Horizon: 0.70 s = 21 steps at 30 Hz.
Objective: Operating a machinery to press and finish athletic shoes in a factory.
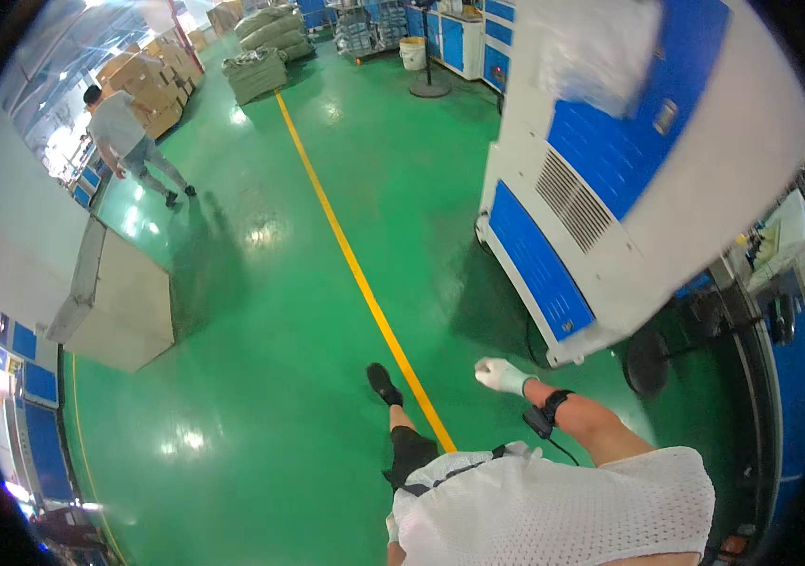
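My right hand (500,375), in a white glove, swings out ahead of my body with its fingers curled into a loose fist. Nothing shows in it. A black strap with a small dark device (542,417) and a cable sits on the right forearm. Nearest to that hand is the lower corner of a large white and blue machine cabinet (539,259), apart from it. Only a sliver of my left hand (391,528), also gloved, shows beside my white shirt; its fingers are hidden.
Green floor (261,311) with a yellow line (351,259) runs ahead. A grey box-shaped cabinet (129,292) stands left. Another person (119,132) walks at the far left near stacked cartons (143,80). Stuffed sacks (270,38) and a white bucket (412,53) are farther off.
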Tool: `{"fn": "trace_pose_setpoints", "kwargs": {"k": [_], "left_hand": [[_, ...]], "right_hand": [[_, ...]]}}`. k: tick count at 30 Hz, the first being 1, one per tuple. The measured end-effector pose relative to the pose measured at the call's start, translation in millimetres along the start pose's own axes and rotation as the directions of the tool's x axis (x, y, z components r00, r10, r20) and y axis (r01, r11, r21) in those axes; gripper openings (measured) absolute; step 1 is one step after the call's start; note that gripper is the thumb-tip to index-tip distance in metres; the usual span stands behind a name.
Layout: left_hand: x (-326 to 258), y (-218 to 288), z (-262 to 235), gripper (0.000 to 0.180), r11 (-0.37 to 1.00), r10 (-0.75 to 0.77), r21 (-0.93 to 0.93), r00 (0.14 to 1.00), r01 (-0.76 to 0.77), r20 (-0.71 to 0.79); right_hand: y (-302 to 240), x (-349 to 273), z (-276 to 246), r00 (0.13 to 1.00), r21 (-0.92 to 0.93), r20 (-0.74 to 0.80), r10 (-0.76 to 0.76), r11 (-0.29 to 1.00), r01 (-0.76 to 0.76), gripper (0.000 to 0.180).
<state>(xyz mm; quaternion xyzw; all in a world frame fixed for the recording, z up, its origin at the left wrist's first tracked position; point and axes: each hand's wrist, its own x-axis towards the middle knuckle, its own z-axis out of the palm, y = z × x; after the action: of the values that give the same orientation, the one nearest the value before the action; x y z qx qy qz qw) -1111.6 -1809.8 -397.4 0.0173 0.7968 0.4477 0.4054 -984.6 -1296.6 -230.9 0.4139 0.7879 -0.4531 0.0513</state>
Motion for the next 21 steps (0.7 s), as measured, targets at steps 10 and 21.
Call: {"fn": "trace_pose_setpoints", "kwargs": {"k": [10,21], "left_hand": [[373,424,-69,0.036,0.967,0.086,0.248,0.99,-0.055,-0.114],[725,800,78,0.033,0.862,0.398,0.31,0.914,-0.402,0.078]], "right_hand": [[-27,236,-68,0.939,-0.124,0.157,0.307,0.949,-0.289,0.046],[-60,565,-244,0.876,-0.059,-0.048,0.48,0.874,-0.482,0.052]]}}
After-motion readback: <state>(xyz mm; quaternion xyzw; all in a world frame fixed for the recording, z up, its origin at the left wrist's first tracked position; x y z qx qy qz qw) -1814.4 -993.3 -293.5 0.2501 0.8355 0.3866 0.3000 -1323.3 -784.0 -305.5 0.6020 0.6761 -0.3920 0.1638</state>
